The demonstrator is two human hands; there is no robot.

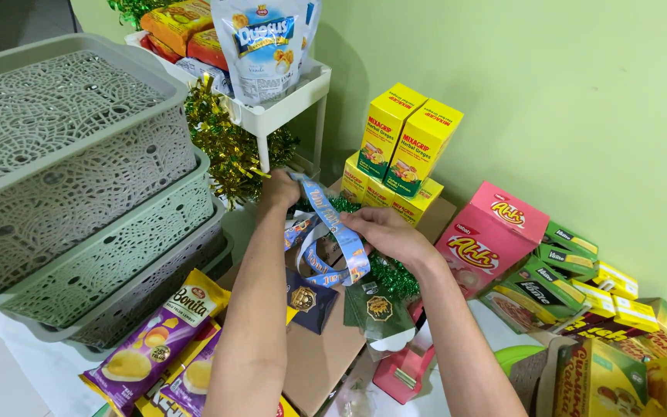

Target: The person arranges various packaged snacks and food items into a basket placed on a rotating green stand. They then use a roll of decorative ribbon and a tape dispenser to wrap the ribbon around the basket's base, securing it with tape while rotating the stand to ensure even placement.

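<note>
Pale green wall rises behind a crowded tabletop (25, 363) whose bare white surface shows only at the lower left. At the middle of the view a blue printed ribbon (332, 232), flat, glossy and looped over itself, hangs in the air above a sheet of brown cardboard (318, 355). Both hands are clamped on it: the left hand (279, 189) is stretched forward with the forearm long and nearly straight, fingers curled down and pinching the ribbon's upper end, while the right hand (387, 235) comes in from the right with the wrist bent, its fingertips closed on the ribbon lower down; the two hands are a little apart, with the ribbon taut between them. Below the ribbon lie two small dark cartons with gold emblems (380, 309), one with a flap open, and strands of bristly green tinsel (391, 274). Just beyond, smooth yellow cardboard boxes (407, 139) stand stacked, two upright ones on top of flatter ones. To the right a pink box (492, 232) leans among green and yellow packets (573, 270). To the left, three grey-green plastic baskets (79, 193) with a lacy pierced pattern sit nested in a stack, and shiny purple and yellow snack bags (156, 344) lie in front of them. Behind the left hand, a white plastic shelf (287, 104) carries a white and blue pouch (260, 46) and orange packets, with gold and green tinsel hanging beneath it.
</note>
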